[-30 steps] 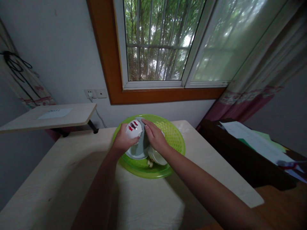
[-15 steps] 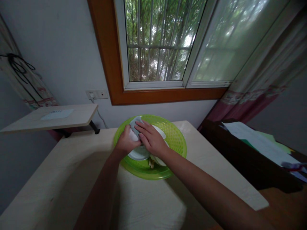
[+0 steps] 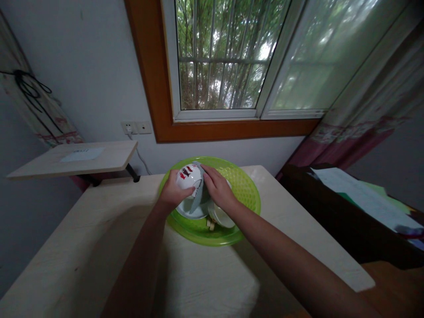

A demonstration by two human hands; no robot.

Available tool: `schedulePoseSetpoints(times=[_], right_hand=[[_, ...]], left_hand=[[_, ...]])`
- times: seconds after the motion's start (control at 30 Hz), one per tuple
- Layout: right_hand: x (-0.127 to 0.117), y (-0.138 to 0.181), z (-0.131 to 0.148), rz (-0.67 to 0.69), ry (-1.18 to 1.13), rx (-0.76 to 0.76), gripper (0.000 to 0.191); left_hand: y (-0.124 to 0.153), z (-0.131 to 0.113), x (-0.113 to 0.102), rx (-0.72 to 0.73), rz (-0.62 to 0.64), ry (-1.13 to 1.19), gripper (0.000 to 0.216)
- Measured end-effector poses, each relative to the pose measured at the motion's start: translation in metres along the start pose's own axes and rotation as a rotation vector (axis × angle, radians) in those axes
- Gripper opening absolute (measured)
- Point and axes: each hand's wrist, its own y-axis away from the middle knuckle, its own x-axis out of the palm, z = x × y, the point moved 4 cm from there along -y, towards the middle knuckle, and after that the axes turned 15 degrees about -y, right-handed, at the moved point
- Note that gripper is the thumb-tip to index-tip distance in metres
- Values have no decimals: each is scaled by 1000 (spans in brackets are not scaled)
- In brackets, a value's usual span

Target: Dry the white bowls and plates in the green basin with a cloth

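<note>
My left hand (image 3: pixel 172 192) grips a small white bowl (image 3: pixel 188 176) with red and dark markings, tilted so its outside faces up. A grey cloth (image 3: pixel 199 194) lies against the bowl's right side, held by my right hand (image 3: pixel 218 187), whose fingers press it to the bowl. Both hands are above a green plastic basket (image 3: pixel 245 194). In the basket lie a white plate (image 3: pixel 192 215), a pale cup or bowl (image 3: pixel 223 217) partly covered by my right wrist, and small light wooden pieces (image 3: pixel 210 224) whose kind I cannot make out.
The basket stands on a light wooden table (image 3: pixel 205 278). A raised wooden shelf (image 3: pixel 76 159) with a paper label is at the left. Behind are a wall socket (image 3: pixel 135 128) with a cable and a window (image 3: pixel 218 57). Papers (image 3: pixel 357 194) lie on dark furniture at the right.
The bowl has turned so its red-marked outside shows. The cloth has slid from over the bowl to its right side, together with my right hand.
</note>
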Motion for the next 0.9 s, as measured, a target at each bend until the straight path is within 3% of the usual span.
schedulePoseSetpoints(times=[0.2,0.57,0.8,0.9], right_hand=[[0,1,5,24,56,-9,44],[10,5,40,207,131,-258,47],[-2,1,5,13,-20,0,44],[-4,1,-2,-10,-20,32,44]], left_hand=[[-4,7,4,33,4,-17,59],[-1,1,2,69,-2,-35,53],[-1,1,-5,23,-65,15,59],[0,-1,-5,0,-51,19,60]])
